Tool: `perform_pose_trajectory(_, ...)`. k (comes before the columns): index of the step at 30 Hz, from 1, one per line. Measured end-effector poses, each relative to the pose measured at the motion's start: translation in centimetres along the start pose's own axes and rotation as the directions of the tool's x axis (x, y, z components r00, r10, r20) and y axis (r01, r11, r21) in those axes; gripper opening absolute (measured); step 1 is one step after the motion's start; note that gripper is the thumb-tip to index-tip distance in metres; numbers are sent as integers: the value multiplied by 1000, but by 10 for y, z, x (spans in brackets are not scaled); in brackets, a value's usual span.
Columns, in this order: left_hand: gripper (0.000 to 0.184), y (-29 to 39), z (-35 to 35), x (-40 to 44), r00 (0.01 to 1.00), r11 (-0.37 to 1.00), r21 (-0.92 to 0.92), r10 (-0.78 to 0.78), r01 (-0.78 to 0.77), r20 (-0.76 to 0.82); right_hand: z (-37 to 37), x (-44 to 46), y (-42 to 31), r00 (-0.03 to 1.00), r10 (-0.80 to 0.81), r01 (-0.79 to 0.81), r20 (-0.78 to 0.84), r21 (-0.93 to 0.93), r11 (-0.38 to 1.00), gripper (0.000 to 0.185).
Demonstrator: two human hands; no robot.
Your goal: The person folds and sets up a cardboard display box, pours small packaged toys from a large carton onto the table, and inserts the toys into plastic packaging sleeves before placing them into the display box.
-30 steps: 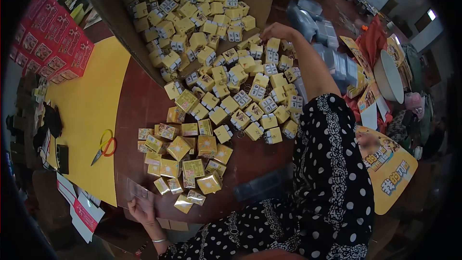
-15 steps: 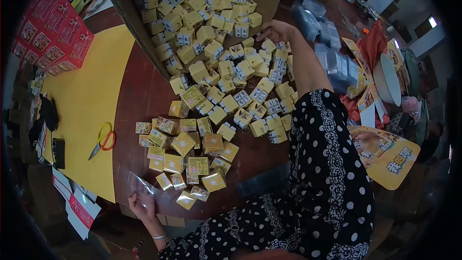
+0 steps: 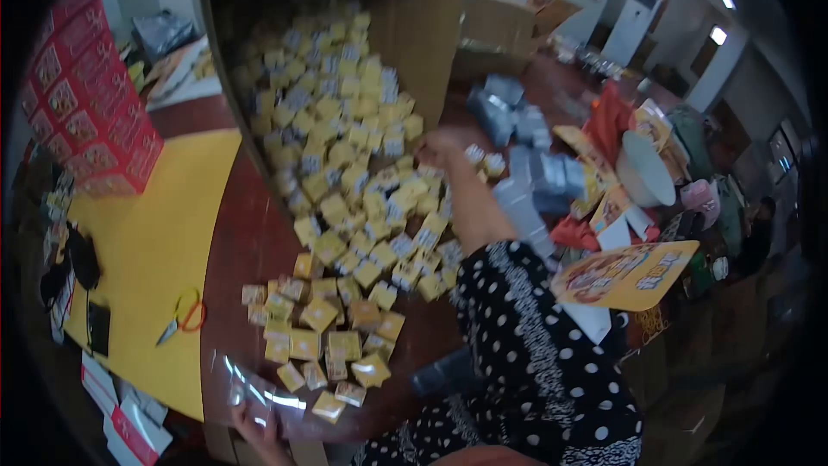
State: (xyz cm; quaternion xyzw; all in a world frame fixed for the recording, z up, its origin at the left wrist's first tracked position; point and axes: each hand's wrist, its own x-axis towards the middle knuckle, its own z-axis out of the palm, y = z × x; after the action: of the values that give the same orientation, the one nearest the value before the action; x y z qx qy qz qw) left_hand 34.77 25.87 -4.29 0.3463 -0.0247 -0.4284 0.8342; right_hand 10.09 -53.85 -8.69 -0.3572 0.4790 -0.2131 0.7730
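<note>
At the lower left, my left hand (image 3: 257,423) grips a clear plastic piece (image 3: 254,390), thin and shiny, over the table's near edge. My right hand (image 3: 442,148) reaches to the right edge of the large cardboard box's opening, beside a heap of small yellow-and-white block-shaped pieces (image 3: 379,207). Its fingers are blurred, and whatever they touch is unclear. The heap spills out of the tipped cardboard box (image 3: 410,43) onto the dark red table (image 3: 250,242). Nearer to me lies a group of small gold-yellow printed cartons (image 3: 319,315).
Scissors (image 3: 183,318) lie on a yellow sheet (image 3: 155,259) at left, below stacked red printed boxes (image 3: 95,112). On the right are clear plastic packages (image 3: 552,179), a pale bowl (image 3: 647,170) and a yellow printed card (image 3: 634,276). Dark plastic (image 3: 444,373) lies near my right sleeve.
The view has tilted up, showing more of the room and the box's inside. My right hand stays near the box edge, now blurred. My left hand still holds the clear plastic piece.
</note>
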Motion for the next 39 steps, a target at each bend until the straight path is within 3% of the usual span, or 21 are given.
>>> perform_pose_trajectory(1,41,-9,52,32,996,999,-34,16,-13,85,62,-103,-7,996,-77,80,-47,73,994,7)
perform_pose_trajectory(2,41,-11,90,48,991,998,-57,36,-29,129,4,22,9,999,-33,33,0,79,996,10)
perform_pose_trajectory(3,40,-11,116,57,986,996,-78,62,-51,155,59,-79,-2,998,-27,28,54,-9,1000,12)
perform_pose_trajectory(6,39,-3,146,58,982,993,-83,94,-82,162,72,-104,-6,998,-23,25,54,-34,999,12)
perform_pose_trajectory(9,38,-17,28,40,986,992,-66,115,-108,117,82,-104,-1,999,31,-26,21,-197,980,17)
perform_pose_trajectory(11,37,-14,-45,41,992,994,-31,108,-106,70,97,-131,-3,974,-179,77,-138,-542,837,27)
perform_pose_trajectory(12,37,-5,-84,40,995,996,-1,93,-93,32,89,-127,-7,986,-161,103,-31,-643,759,29)
perform_pose_trajectory(14,28,-6,-8,5,964,971,162,201,-174,-176,70,-108,-6,994,-76,112,84,-675,729,31)
perform_pose_trajectory(16,33,-8,-93,20,905,747,619,404,-243,-132,71,-141,-11,984,-42,152,172,-700,697,30)
perform_pose_trajectory(18,18,0,-13,7,977,995,81,72,-57,-201,70,-176,-28,977,52,120,209,-731,672,27)
perform_pose_trajectory(21,17,3,-16,6,974,990,124,99,-75,-202,25,-161,-51,866,-409,460,287,-779,427,22)
perform_pose_trajectory(23,16,2,-2,3,985,997,51,67,-60,-158,13,-186,-71,854,-497,276,-153,-677,682,25)
perform_pose_trajectory(24,16,1,13,1,983,997,45,67,-61,-172,-16,-176,-78,847,-515,167,133,-986,19,26)
perform_pose_trajectory(25,15,0,24,1,967,995,62,90,-78,-238,-43,-165,-82,873,-332,50,358,-742,-669,28)
perform_pose_trajectory(26,13,-3,26,0,948,993,81,111,-91,-300,-53,-169,-79,876,-322,54,358,-737,-674,28)
perform_pose_trajectory(27,13,-2,5,3,945,993,77,106,-86,-309,-62,-173,-72,898,-359,119,253,-927,-356,31)
perform_pose_trajectory(28,29,3,-30,11,997,999,1,37,-37,-68,-67,-176,-65,924,-356,154,138,-988,15,34)
perform_pose_trajectory(29,47,7,-40,13,984,998,-58,-16,27,179,-70,-175,-58,927,-348,154,140,-988,15,34)
perform_pose_trajectory(32,47,8,-45,10,995,1000,-8,23,-23,96,-54,-172,-39,920,-381,79,93,-995,-53,40)
perform_pose_trajectory(35,47,10,-47,5,992,998,-52,-10,17,127,-16,-206,-39,975,-99,-100,-197,-796,597,51)
perform_pose_trajectory(39,54,3,-2,6,994,993,-115,-13,25,104,-10,-168,-40,986,-152,103,70,-969,223,49)
